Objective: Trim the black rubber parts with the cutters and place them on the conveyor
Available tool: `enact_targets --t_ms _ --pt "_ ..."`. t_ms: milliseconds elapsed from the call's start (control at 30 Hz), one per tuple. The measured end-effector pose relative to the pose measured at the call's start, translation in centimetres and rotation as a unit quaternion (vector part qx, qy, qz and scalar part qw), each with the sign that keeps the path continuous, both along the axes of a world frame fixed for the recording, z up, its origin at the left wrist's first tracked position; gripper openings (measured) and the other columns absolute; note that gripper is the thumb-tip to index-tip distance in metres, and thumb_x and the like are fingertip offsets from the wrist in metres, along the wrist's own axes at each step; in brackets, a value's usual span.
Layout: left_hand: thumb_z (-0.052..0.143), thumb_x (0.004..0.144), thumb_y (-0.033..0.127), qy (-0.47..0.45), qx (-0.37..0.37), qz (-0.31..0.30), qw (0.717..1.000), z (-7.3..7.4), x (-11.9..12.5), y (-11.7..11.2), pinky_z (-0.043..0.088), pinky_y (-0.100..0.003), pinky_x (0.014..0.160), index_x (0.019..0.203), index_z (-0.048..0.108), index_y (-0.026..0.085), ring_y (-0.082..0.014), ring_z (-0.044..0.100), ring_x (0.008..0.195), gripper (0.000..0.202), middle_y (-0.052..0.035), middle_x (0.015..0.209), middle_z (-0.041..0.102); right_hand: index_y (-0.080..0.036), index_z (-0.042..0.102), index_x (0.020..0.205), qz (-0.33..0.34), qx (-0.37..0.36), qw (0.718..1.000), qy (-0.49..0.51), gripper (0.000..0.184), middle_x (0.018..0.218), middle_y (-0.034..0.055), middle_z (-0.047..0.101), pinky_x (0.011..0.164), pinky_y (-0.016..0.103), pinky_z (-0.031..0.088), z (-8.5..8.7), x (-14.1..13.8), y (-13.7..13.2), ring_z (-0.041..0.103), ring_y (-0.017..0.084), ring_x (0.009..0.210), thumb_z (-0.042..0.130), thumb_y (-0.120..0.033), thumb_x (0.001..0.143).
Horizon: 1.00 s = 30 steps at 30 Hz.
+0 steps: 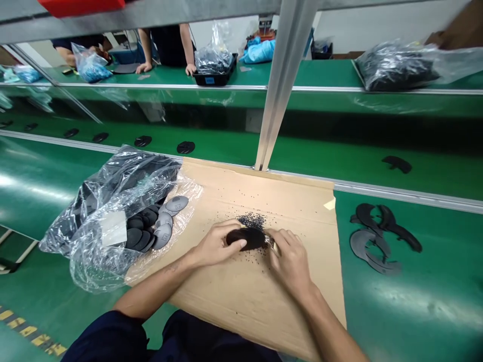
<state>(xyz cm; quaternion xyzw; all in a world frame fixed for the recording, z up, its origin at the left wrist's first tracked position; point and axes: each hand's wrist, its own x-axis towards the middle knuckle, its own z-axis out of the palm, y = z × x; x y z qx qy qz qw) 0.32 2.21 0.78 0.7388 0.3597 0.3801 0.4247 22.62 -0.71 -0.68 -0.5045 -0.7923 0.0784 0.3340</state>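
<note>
My left hand is closed around a black oval plastic part, pressing it down on a sheet of brown cardboard. Against the part's right end, my right hand pinches a small metallic tool. Tiny black shavings lie scattered just beyond the part. A clear plastic bag to the left spills several grey and black oval parts onto the cardboard.
Curved black trimmings lie on the green bench at right. Behind the cardboard stands an aluminium post, with a conveyor carrying black oval parts. Across it, another person's hands rest near a black tray of bagged parts.
</note>
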Motion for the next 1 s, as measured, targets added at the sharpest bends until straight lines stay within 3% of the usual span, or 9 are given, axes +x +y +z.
enact_targets --t_ms 167,300,400,600,700,767,833,900,1000 --pt "0.058 0.096 0.052 -0.057 -0.115 -0.014 0.992 0.1 0.4 0.0 0.054 -0.028 0.076 0.107 0.068 0.011 -0.0194 0.066 0.086 0.044 -0.009 0.095 0.071 -0.022 0.062 0.112 0.001 -0.055 0.985 0.165 0.017 0.097 0.0081 0.072 0.073 0.033 0.054 0.7 -0.2 0.0 0.068 0.023 0.084 0.056 -0.026 0.097" --pt "0.046 0.092 0.071 -0.048 -0.099 -0.058 0.992 0.1 1.2 0.5 0.052 -0.031 0.081 0.102 0.07 0.009 -0.0203 0.064 0.086 0.067 -0.0104 0.092 0.07 -0.022 0.061 0.096 0.052 -0.073 0.979 0.183 0.009 0.08 0.0037 0.067 0.063 0.028 0.051 1.1 -0.4 -0.1 0.064 0.018 0.069 0.055 -0.029 0.098" --pt "0.024 0.091 0.081 -0.04 -0.176 -0.088 0.98 0.0 1.0 1.9 0.052 -0.032 0.082 0.108 0.072 0.008 -0.0208 0.065 0.086 0.09 -0.0126 0.095 0.071 -0.022 0.058 0.089 0.057 -0.03 0.983 0.171 0.011 0.075 0.0039 0.063 0.061 0.029 0.049 1.2 -0.3 0.0 0.062 0.019 0.067 0.055 -0.027 0.098" --pt "0.072 0.076 0.069 0.051 -0.285 -0.208 0.934 1.1 0.0 4.9 0.05 -0.024 0.07 0.111 0.076 0.011 -0.0159 0.065 0.075 0.068 -0.0091 0.092 0.075 -0.022 0.063 0.103 0.087 0.074 0.989 0.099 0.014 0.079 0.0067 0.065 0.062 0.033 0.046 0.7 0.2 0.3 0.062 0.021 0.069 0.051 -0.018 0.095" --pt "0.072 0.086 0.051 0.113 -0.178 -0.222 0.952 3.1 -0.5 6.3 0.048 -0.023 0.066 0.107 0.077 0.012 -0.0143 0.064 0.072 0.045 -0.0072 0.088 0.075 -0.021 0.062 0.11 0.055 0.101 0.99 0.086 0.018 0.081 0.0067 0.066 0.064 0.033 0.046 0.2 0.3 0.4 0.062 0.021 0.07 0.052 -0.019 0.095" --pt "0.066 0.093 0.038 0.158 -0.03 -0.164 0.973 4.8 -1.0 7.8 0.049 -0.025 0.076 0.104 0.078 0.013 -0.016 0.066 0.08 0.029 -0.0077 0.094 0.076 -0.02 0.06 0.11 0.02 0.104 0.991 0.087 0.016 0.082 0.0064 0.066 0.065 0.033 0.046 -0.1 0.4 0.5 0.061 0.021 0.071 0.054 -0.023 0.096" --pt "0.062 0.096 0.031 0.226 0.095 -0.061 0.968 6.4 -1.6 10.2 0.049 -0.028 0.088 0.103 0.078 0.017 -0.0182 0.066 0.091 0.022 -0.0074 0.101 0.077 -0.02 0.06 0.106 0.0 0.099 0.992 0.08 0.011 0.081 0.0056 0.065 0.066 0.032 0.045 -0.3 0.6 0.7 0.061 0.02 0.071 0.055 -0.025 0.097" --pt "0.06 0.096 0.028 0.298 0.148 0.037 0.942 7.4 -1.9 13.4 0.048 -0.032 0.094 0.105 0.077 0.02 -0.0198 0.066 0.098 0.021 -0.0065 0.108 0.077 -0.021 0.06 0.101 -0.001 0.092 0.993 0.068 0.008 0.08 0.0048 0.064 0.066 0.032 0.044 -0.5 0.8 0.7 0.06 0.02 0.071 0.053 -0.025 0.098" --pt "0.06 0.096 0.022 0.336 0.154 0.094 0.925 7.4 -1.5 18.5 0.048 -0.036 0.098 0.105 0.077 0.019 -0.0225 0.065 0.102 0.02 -0.0085 0.111 0.076 -0.021 0.059 0.099 0.008 0.081 0.995 0.053 0.008 0.08 0.0043 0.063 0.065 0.031 0.043 -0.9 0.8 0.3 0.058 0.019 0.071 0.052 -0.022 0.098"
